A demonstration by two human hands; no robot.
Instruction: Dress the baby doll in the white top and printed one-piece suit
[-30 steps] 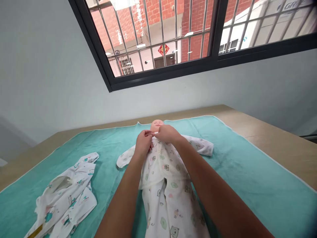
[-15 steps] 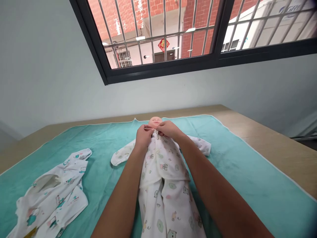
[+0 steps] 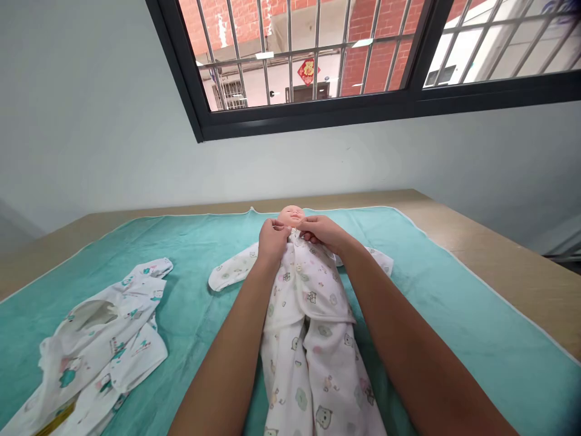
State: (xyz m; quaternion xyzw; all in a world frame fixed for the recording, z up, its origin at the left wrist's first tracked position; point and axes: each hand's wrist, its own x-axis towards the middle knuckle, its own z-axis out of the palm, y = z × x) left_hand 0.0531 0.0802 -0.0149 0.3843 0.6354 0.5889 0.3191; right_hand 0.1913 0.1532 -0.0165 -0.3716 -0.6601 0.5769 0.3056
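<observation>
A baby doll point(image 3: 291, 215) lies on its back, dressed in a white jacket point(image 3: 297, 290) with small animal prints and matching trousers point(image 3: 324, 375). At its neck, my left hand point(image 3: 273, 239) pinches the left side of the jacket's collar. Opposite it, my right hand point(image 3: 324, 233) has thumb and fingers closed on the right side of the collar. The jacket's front edges meet down the middle of the chest. Both sleeves stretch out sideways, the right one partly behind my forearm. My fingertips cover some of the collar.
A crumpled white printed baby garment point(image 3: 104, 339) lies at the left on the teal cloth point(image 3: 431, 315). The cloth covers much of a wooden table point(image 3: 490, 260). Behind stands a pale wall point(image 3: 290, 169) with a dark-framed barred window point(image 3: 308, 115).
The view has shifted a little, so the doll and clothes appear slightly higher and further right. My hands have drawn slightly apart at the collar.
</observation>
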